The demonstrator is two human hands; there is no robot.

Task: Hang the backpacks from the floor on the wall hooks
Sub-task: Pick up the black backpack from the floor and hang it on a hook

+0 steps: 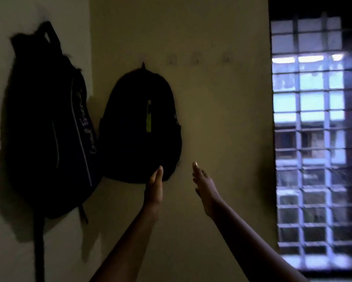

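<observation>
A black backpack with a yellow-green zip pull (140, 127) hangs by its top loop from a hook on the far wall. On the left wall hangs a second dark backpack with white piping and lettering (49, 127), straps dangling below it. My left hand (155, 187) reaches up with straight fingers, its fingertips at the lower right edge of the black backpack. My right hand (203, 186) is raised beside it, fingers straight, holding nothing, just clear of the bag. Further wall hooks (197, 60) show faintly to the right, bare.
A barred window (313, 139) fills the right side, bright against the dim room, with its sill at the lower right. The two walls meet in a corner between the backpacks. The floor is out of view.
</observation>
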